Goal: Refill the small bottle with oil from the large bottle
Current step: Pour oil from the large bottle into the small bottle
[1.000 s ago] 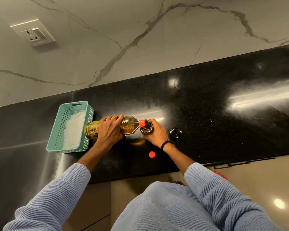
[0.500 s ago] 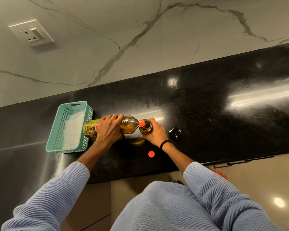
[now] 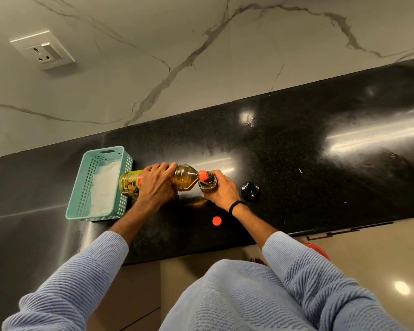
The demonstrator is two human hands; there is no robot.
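Note:
The large oil bottle [image 3: 184,179], clear plastic with yellow oil and an orange neck ring, lies tipped almost on its side. My left hand [image 3: 156,185] grips its middle. Its mouth rests over the open top of the small bottle [image 3: 208,183], which stands upright on the black counter [image 3: 296,168]. My right hand [image 3: 221,189] is wrapped around the small bottle from the right. An orange cap [image 3: 217,220] lies on the counter in front of the hands. A dark round cap [image 3: 249,188] sits just right of my right hand.
A teal slotted basket [image 3: 81,187] with a white cloth inside stands left of the large bottle, almost touching its base. A marble wall with a power socket [image 3: 43,49] rises behind the counter. The counter's front edge runs below my forearms.

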